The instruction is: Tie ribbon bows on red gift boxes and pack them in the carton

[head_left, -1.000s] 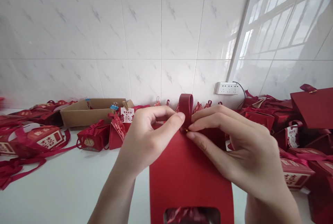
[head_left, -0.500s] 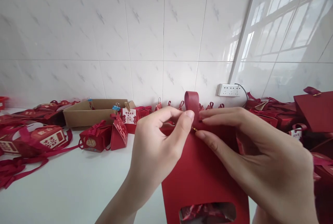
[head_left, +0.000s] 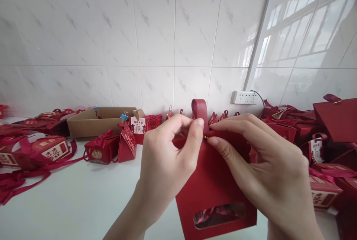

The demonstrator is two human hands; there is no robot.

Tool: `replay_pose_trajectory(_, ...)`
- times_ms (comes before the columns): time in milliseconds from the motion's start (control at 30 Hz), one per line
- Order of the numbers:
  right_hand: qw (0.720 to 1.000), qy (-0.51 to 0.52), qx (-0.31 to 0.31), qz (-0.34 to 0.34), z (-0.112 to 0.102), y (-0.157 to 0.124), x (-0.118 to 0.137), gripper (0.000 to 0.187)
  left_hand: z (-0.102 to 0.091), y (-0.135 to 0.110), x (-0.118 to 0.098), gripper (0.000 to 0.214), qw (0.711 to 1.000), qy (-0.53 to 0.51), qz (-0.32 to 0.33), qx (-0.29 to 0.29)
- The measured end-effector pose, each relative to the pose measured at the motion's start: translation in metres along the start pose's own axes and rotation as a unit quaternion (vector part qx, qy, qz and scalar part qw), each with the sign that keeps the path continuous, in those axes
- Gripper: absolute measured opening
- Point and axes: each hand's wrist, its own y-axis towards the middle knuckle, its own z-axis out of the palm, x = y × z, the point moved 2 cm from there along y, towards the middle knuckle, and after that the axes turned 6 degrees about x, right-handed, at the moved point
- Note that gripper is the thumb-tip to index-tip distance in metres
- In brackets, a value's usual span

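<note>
A red gift box (head_left: 214, 180) with a rounded window low on its front stands tilted before me. From its top edge rises a red strap loop (head_left: 199, 109), and a small gold-coloured fastener (head_left: 205, 137) sits at the base of this strap. My left hand (head_left: 170, 151) pinches the strap's base between thumb and forefinger. On the other side, my right hand (head_left: 259, 162) has its thumb tip against the fastener, fingers bent over the box top. My fingers hide part of the top edge. Crumpled, shiny red contents (head_left: 217, 214) show through the window.
An open cardboard box (head_left: 89, 126) with blue clips stands at the back left. Red gift boxes (head_left: 102, 149) and ribbons lie on the white table (head_left: 83, 203) at left. More red boxes (head_left: 320, 188) crowd the right. A socket strip (head_left: 244, 97) lies against the tiled wall.
The gift box has shifted slightly left and turned, so its lower edge now shows. My right hand has moved left with it, uncovering more boxes at right. Both hands keep their pinch.
</note>
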Motion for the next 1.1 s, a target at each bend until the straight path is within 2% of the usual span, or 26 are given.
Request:
replay_pose_trajectory(133, 1.000, 0.012, 0.008, 0.004, -0.001, 0.000, 0.000, 0.010, 0.000, 0.001, 0.001, 0.024, 1.000, -0.008, 0.004, 0.011)
replay_pose_trajectory(300, 1.000, 0.020, 0.014, 0.017, -0.003, 0.000, 0.000, 0.008, -0.006, 0.006, 0.003, 0.020, 0.995, -0.057, 0.018, 0.084)
replay_pose_trajectory(400, 1.000, 0.017, 0.021, 0.010, -0.003, 0.000, 0.000, 0.009, -0.010, 0.008, 0.005, 0.021, 0.988, -0.085, -0.013, 0.125)
replay_pose_trajectory(533, 0.999, 0.014, 0.044, -0.004, -0.001, 0.001, -0.001, 0.008, -0.010, 0.010, 0.008, 0.035, 0.981, -0.075, -0.043, 0.172)
replay_pose_trajectory(767, 1.000, 0.003, 0.030, -0.007, -0.001, 0.001, -0.003, 0.008, -0.005, 0.009, 0.008, 0.030, 0.991, -0.067, -0.030, 0.114)
replay_pose_trajectory(967, 1.000, 0.011, -0.013, 0.001, -0.002, 0.000, -0.002, 0.010, -0.005, 0.008, 0.006, 0.034, 0.991, -0.082, -0.023, 0.100)
replay_pose_trajectory(1100, 1.000, 0.025, -0.007, 0.010, -0.001, 0.000, 0.000, 0.007, -0.004, 0.008, 0.006, 0.033, 0.994, -0.067, -0.015, 0.090)
